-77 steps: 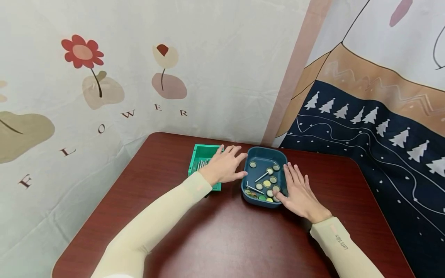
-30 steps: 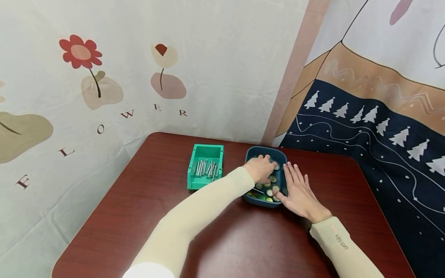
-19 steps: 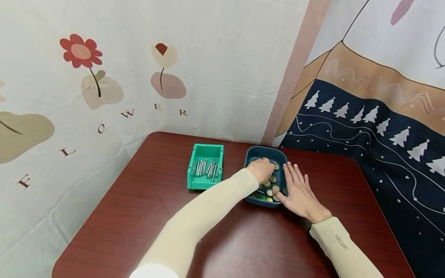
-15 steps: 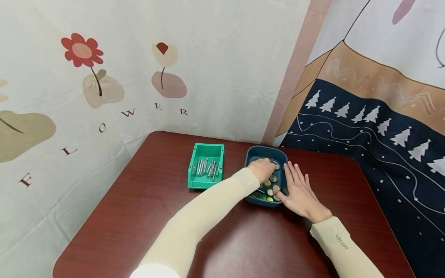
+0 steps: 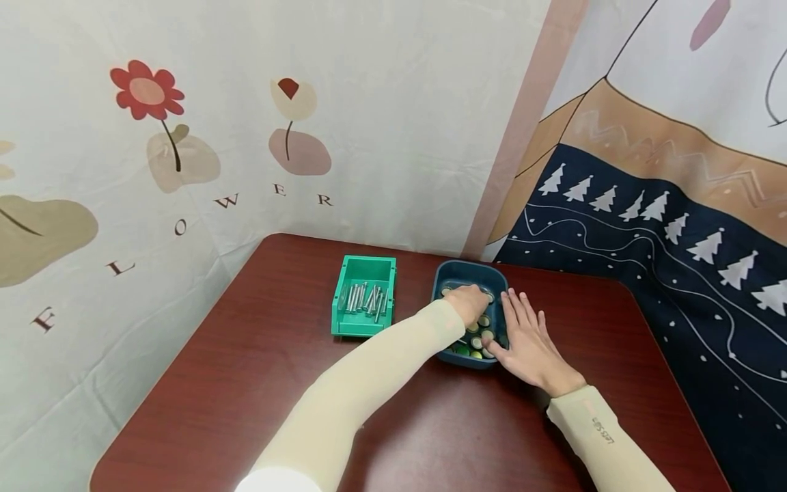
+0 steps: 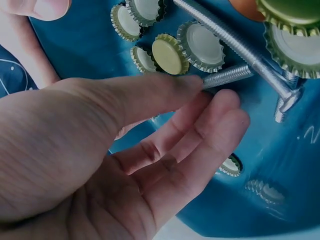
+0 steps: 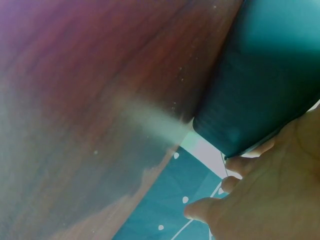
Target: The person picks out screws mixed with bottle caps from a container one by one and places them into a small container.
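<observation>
My left hand [image 5: 468, 303] reaches down into the dark blue tub [image 5: 470, 268]. In the left wrist view its thumb and fingertips pinch the threaded shank of a bolt [image 6: 230, 77], whose other end is hidden in the hand. Close by, a longer silver bolt [image 6: 227, 45] lies among bottle caps, one gold [image 6: 169, 54] and others upturned, such as a grey-lined cap [image 6: 202, 46]. My right hand [image 5: 530, 345] lies with fingers extended along the tub's right side, its thumb over the rim. The tub's outer wall [image 7: 255, 85] shows beside it in the right wrist view.
To the left of the tub stands a green bin [image 5: 364, 328] holding several silver bolts [image 5: 365, 298]. Both containers sit near the back edge of the dark red table [image 5: 258, 355]. Printed cloth [image 5: 393, 137] hangs right behind the table.
My left hand has moved right, from over the green bin down into the blue tub, and its spread fingers have closed on a bolt. My right hand has stayed at the tub's side.
</observation>
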Available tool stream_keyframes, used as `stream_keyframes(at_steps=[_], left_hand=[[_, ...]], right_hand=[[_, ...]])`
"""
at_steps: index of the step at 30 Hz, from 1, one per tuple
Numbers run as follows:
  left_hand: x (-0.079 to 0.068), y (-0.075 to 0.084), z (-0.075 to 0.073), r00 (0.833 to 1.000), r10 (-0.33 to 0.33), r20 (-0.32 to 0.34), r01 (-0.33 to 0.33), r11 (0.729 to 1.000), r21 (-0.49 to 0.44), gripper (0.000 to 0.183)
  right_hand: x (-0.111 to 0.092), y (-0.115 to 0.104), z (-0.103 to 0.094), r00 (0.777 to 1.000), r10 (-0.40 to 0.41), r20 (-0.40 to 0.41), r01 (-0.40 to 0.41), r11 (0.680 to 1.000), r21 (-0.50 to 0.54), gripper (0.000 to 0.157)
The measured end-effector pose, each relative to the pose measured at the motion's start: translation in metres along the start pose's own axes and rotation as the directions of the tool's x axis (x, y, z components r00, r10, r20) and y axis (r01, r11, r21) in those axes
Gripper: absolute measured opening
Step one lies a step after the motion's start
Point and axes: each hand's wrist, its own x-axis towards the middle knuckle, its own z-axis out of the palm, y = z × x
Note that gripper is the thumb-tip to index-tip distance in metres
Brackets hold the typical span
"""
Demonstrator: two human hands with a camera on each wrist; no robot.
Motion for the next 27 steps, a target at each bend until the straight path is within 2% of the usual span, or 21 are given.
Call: stream_keyframes(at_steps=[10,14,20,23,25,27], left_hand=[[0.008,-0.001,0.008,1.0,-0.012,0.017,0.012,1.0,0.016,0.047],[0.007,-0.002,0.01,1.0,-0.02,0.0,0.02,0.999,0.028,0.043],[0.006,-0.007,0.013,0.999,0.026,-0.035,-0.024,0.998,0.065,0.034],[0.0,-0.007,0.01,0.999,0.033,-0.026,-0.031,0.997,0.065,0.035],[-0.014,-0.004,0.0,1.0,0.012,-0.019,-0.011,0.999,0.053,0.036],[-0.037,0.0,-0.016,1.0,-0.008,-0.017,0.008,1.0,0.028,0.038]], right_hand=[[0.001,0.001,0.002,1.0,0.003,-0.002,-0.003,1.0,-0.011,0.106],[0.001,0.001,0.003,1.0,0.0,-0.007,0.0,1.0,-0.016,0.106],[0.002,0.003,0.004,1.0,-0.006,-0.003,0.006,1.0,-0.01,0.108],[0.002,0.003,0.004,1.0,-0.006,0.002,0.006,1.0,-0.016,0.108],[0.002,0.003,0.004,1.0,-0.007,0.001,0.007,1.0,-0.015,0.108],[0.001,0.003,0.004,1.0,-0.009,-0.002,0.009,1.0,-0.013,0.107]])
